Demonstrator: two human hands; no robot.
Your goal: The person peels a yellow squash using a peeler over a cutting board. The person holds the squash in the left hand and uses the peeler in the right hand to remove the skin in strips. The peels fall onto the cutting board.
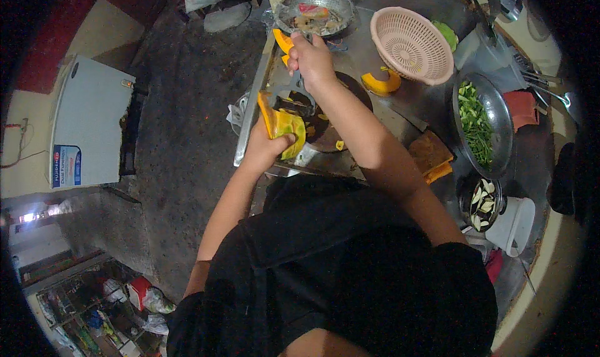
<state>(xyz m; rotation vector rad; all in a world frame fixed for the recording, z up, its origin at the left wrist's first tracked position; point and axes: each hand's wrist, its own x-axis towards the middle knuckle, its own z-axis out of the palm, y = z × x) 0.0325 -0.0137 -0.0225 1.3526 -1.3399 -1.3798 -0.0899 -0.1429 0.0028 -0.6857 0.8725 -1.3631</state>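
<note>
My left hand (264, 143) grips a wedge of squash (289, 125), its skin partly yellow and green and its cut edge orange. Above it, my right hand (313, 59) is closed around the handle of a grey wide-headed peeler (300, 87). The peeler's blade lies close to the upper side of the wedge; whether they touch is hard to see. Under both hands is a round dark chopping board (358, 92) with yellow peelings on it. Another orange squash piece (283, 40) lies partly hidden behind my right hand. A curved squash slice (382, 83) rests right of the board.
A pink plastic colander (412, 47) and a metal dish (344, 5) with scraps stand at the back. Rightward are a knife (408, 118), a brown-and-orange block (429, 153), a metal bowl (506, 139) of chopped greens and a bowl of pale slices (483, 204). A white chest freezer (91, 122) is far left.
</note>
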